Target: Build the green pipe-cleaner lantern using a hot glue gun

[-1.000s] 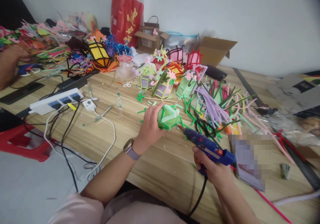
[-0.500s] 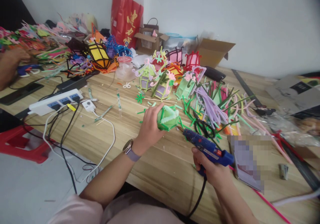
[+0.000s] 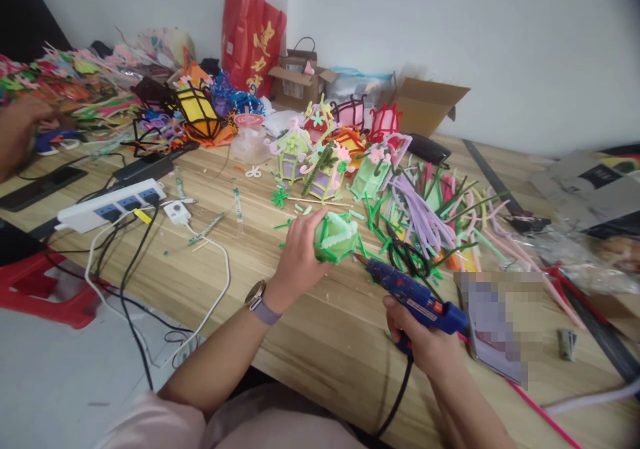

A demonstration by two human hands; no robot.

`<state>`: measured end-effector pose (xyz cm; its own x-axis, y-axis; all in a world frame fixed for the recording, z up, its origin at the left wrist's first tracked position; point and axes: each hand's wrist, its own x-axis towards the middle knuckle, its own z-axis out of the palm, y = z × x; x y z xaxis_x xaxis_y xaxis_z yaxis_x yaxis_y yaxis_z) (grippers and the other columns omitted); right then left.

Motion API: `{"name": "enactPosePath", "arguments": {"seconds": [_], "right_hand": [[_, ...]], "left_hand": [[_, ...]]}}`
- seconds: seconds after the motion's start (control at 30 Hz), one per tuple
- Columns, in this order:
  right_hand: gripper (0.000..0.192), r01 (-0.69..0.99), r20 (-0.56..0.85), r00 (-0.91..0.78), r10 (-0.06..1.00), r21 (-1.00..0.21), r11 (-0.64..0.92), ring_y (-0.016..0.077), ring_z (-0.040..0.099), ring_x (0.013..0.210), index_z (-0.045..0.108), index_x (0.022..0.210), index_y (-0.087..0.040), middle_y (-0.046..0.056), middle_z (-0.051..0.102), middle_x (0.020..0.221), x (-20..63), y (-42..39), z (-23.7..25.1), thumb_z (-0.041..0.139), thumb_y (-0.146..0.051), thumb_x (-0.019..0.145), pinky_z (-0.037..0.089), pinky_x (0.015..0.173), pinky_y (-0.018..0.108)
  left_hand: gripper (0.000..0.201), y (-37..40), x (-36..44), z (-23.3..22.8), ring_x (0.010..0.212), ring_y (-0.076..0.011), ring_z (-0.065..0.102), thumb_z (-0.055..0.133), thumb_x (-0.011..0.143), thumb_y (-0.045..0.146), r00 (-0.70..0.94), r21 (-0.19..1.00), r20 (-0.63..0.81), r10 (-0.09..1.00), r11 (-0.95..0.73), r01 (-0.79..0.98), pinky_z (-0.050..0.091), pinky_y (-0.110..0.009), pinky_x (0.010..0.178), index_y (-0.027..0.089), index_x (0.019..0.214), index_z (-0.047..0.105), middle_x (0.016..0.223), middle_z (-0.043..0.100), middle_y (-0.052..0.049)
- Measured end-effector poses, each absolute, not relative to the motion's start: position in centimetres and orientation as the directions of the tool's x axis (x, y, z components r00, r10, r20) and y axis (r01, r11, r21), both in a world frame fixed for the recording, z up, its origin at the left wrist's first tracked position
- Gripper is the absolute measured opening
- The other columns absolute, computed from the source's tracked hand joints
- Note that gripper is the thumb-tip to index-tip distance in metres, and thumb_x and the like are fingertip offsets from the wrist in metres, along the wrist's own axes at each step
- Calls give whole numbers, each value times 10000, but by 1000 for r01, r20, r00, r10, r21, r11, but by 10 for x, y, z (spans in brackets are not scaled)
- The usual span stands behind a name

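My left hand [image 3: 303, 252] is closed around a small green lantern [image 3: 337, 239] with fuzzy pipe-cleaner edges, held above the wooden table [image 3: 280, 329]. A pale green fuzzy strip shows on the lantern's upper side. In my right hand [image 3: 420, 339] is a blue hot glue gun [image 3: 413, 295], gripped by its handle with a black cord trailing down. Its nozzle points left, close to the lantern's right side; whether they touch I cannot tell. Behind the lantern lie green pipe-cleaner pieces and a green flower [image 3: 280, 198]. Black-handled scissors [image 3: 407, 255] lie beyond the glue gun.
Several finished lanterns [image 3: 325, 175] stand farther back. Pipe cleaners [image 3: 420, 215] lie in a bundle at right, near a tablet-like device [image 3: 493, 329]. At left are a white power strip [image 3: 113, 203] with cables and another person's hand [image 3: 23, 129]. A red bag [image 3: 253, 42] stands by the wall.
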<state>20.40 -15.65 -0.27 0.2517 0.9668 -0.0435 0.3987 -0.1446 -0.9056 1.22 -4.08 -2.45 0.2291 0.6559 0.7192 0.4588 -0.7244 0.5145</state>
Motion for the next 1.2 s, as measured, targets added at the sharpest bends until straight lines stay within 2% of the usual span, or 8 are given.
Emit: {"name": "enactPosePath", "arguments": {"seconds": [0.6, 0.73, 0.93, 1.07, 1.2], "right_hand": [[511, 393, -31, 236, 971, -911, -124, 125, 475, 389, 488, 422, -216, 9, 514, 406, 202, -154, -3, 606, -542, 796, 397, 428, 259], [447, 349, -47, 280, 959, -926, -147, 134, 515, 419, 583, 491, -200, 18, 563, 450, 199, -154, 2, 623, -547, 769, 398, 427, 251], [396, 383, -9, 320, 947, -913, -139, 125, 503, 394, 696, 575, -188, 9, 565, 438, 196, -155, 10, 651, -540, 752, 380, 390, 236], [349, 359, 18, 320, 947, -928, -104, 138, 565, 447, 728, 660, -189, 65, 722, 651, 195, -155, 10, 656, -516, 756, 427, 404, 241], [329, 373, 43, 281, 959, -925, -68, 145, 596, 454, 750, 732, -188, 93, 770, 772, 201, -153, 7, 643, -495, 783, 470, 415, 252]], "left_hand": [[754, -41, 13, -25, 1156, -288, 522, 687, 801, 257, 224, 519, 718, 659, -721, 459, 452, -455, 985, 218, 1440, 288, 1250, 539, -145], [767, -41, 13, -25, 1165, -287, 513, 699, 775, 212, 214, 536, 716, 665, -719, 442, 444, -447, 993, 208, 1431, 302, 1261, 538, -146], [743, -41, 13, -25, 1169, -286, 511, 675, 793, 223, 217, 545, 709, 671, -716, 436, 440, -448, 994, 212, 1437, 304, 1255, 537, -141], [757, -42, 12, -25, 1158, -283, 514, 683, 779, 208, 199, 549, 712, 674, -710, 441, 447, -443, 988, 214, 1436, 305, 1242, 537, -137], [763, -42, 12, -24, 1161, -283, 515, 677, 776, 196, 190, 552, 720, 667, -717, 426, 449, -440, 988, 213, 1437, 297, 1237, 533, -140]]}}
